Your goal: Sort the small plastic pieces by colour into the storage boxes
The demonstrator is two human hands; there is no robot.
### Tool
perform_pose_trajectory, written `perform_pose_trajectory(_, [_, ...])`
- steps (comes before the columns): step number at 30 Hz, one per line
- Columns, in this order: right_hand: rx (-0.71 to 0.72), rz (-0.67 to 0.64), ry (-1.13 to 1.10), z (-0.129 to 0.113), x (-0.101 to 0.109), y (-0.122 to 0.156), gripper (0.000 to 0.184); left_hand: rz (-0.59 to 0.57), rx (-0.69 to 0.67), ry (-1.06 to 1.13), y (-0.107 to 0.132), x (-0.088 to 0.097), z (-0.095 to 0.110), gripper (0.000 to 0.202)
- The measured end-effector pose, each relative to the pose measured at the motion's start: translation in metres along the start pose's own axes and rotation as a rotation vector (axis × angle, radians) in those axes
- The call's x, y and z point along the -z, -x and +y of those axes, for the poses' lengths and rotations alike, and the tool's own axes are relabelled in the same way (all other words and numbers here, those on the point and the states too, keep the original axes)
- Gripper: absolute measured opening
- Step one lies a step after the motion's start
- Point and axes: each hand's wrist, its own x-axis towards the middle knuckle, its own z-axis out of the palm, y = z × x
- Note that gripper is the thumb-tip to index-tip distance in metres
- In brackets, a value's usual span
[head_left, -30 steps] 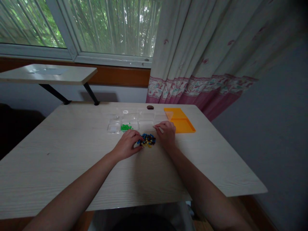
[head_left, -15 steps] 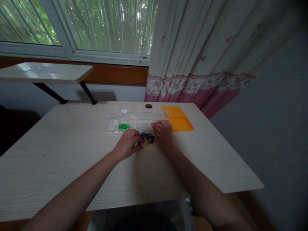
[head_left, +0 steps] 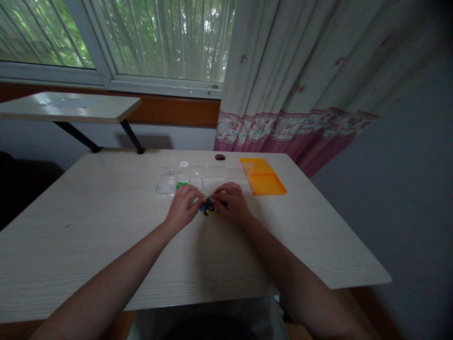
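A small heap of mixed blue, black and yellow beads (head_left: 208, 207) lies on the pale wooden table (head_left: 106, 226). My left hand (head_left: 183, 206) rests just left of the heap, fingers curled, its tips near a clear compartment box (head_left: 198, 178) that holds green beads (head_left: 181, 184). My right hand (head_left: 229, 204) lies over the right part of the heap, fingers bent down onto the beads and hiding many of them. Whether either hand pinches a bead is too small to make out.
An orange lid or tray (head_left: 264, 176) lies right of the clear box. A round hole (head_left: 220, 157) is in the table's far edge. A second small table (head_left: 67, 105) stands by the window at the back left. A curtain (head_left: 300, 80) hangs at the right.
My right hand has moved left from the box's edge onto the bead heap. My left hand has shifted up toward the green beads.
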Motion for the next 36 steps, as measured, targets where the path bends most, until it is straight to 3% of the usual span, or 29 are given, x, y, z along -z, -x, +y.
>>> perform_pose_trajectory(3, [0.06, -0.016, -0.026, -0.01, -0.004, 0.0, 0.015, 0.059, 0.038, 0.049, -0.001, -0.001, -0.005, 0.017])
perform_pose_trajectory(21, [-0.021, 0.083, -0.056, -0.006, -0.009, -0.002, 0.008, -0.057, 0.049, 0.018, 0.0, -0.002, -0.001, 0.022])
perform_pose_trajectory(25, [-0.162, 0.136, 0.017, 0.007, -0.003, -0.003, 0.011, -0.088, -0.006, -0.037, 0.0, 0.003, 0.002, 0.018])
perform_pose_trajectory(29, [-0.321, 0.19, 0.127, 0.023, 0.003, -0.002, 0.016, -0.196, -0.071, -0.146, 0.001, 0.009, 0.01, 0.017])
perform_pose_trajectory(36, [-0.388, 0.197, 0.214, 0.027, 0.002, 0.0, 0.017, -0.305, -0.092, -0.264, 0.004, 0.007, 0.016, 0.026])
